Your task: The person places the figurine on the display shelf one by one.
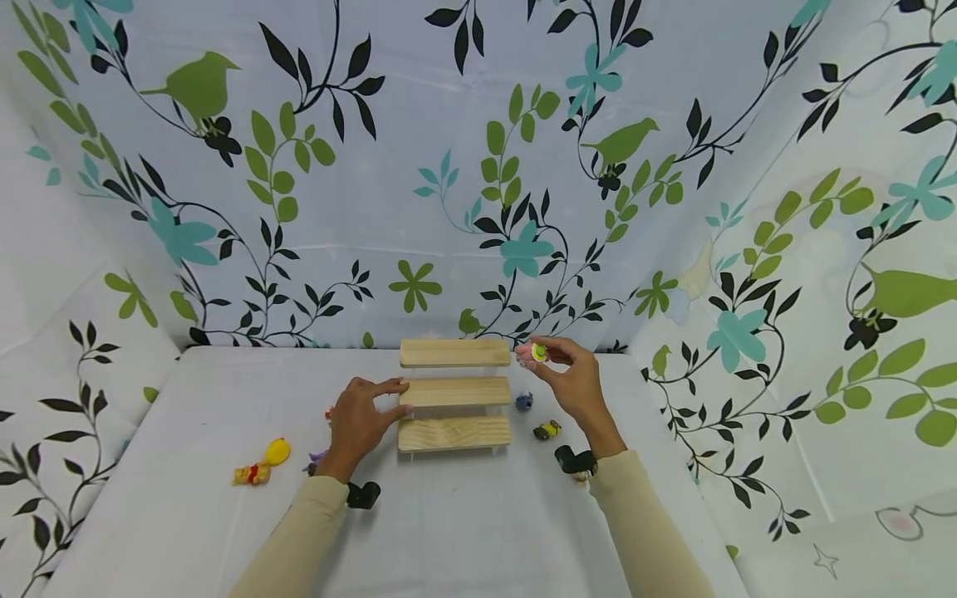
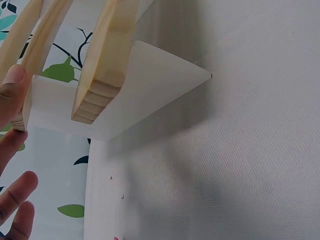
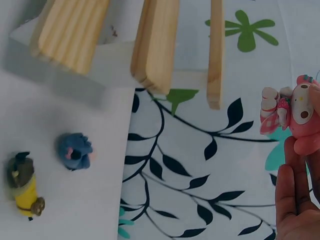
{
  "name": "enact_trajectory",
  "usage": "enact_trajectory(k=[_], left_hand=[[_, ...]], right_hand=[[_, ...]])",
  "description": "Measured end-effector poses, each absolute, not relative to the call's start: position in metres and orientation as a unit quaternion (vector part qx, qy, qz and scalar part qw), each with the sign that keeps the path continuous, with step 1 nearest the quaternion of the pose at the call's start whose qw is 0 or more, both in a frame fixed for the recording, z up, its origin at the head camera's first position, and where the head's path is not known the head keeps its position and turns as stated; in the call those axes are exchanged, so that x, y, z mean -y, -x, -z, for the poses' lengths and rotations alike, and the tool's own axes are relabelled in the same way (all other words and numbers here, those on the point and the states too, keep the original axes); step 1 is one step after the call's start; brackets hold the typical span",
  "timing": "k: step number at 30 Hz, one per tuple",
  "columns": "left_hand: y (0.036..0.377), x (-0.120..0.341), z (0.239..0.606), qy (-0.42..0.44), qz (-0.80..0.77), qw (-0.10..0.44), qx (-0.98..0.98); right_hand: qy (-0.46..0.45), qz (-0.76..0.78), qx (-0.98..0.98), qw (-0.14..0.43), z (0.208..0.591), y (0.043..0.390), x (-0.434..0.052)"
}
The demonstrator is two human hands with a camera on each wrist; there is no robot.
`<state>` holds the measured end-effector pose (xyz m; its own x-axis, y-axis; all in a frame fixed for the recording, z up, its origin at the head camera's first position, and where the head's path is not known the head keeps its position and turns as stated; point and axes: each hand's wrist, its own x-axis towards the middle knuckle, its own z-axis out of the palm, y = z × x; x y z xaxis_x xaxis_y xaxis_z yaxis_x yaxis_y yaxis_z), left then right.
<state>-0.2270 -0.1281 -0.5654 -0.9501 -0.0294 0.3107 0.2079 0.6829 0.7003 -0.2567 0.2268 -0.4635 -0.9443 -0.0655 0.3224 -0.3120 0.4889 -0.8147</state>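
Observation:
A three-step wooden stand (image 1: 453, 393) sits on the white table (image 1: 463, 531). My left hand (image 1: 360, 419) rests against its left end with straight fingers touching the middle step (image 2: 15, 120). My right hand (image 1: 570, 378) pinches a small pink figure (image 1: 532, 352) beside the right end of the top step; the right wrist view shows that pink figure (image 3: 295, 112) at my fingertips. A blue figure (image 1: 524, 402) and a yellow-and-black figure (image 1: 547, 429) lie on the table below my right hand, the blue figure (image 3: 74, 150) and yellow one (image 3: 24, 191) also in the right wrist view.
A yellow figure (image 1: 262, 465) lies at the left of the table. Small figures peek out behind my left hand, one purple (image 1: 317, 458), one red (image 1: 329, 413). Leaf-patterned cloth walls (image 1: 478, 166) close in the table at the back and sides.

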Motion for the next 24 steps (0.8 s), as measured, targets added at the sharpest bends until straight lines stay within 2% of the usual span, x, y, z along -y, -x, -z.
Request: enact_trajectory(k=[24], left_hand=[[0.227, 0.127, 0.567, 0.049, 0.402, 0.163, 0.900]], right_hand=[[-0.160, -0.515, 0.837, 0.093, 0.454, 0.277, -0.166]])
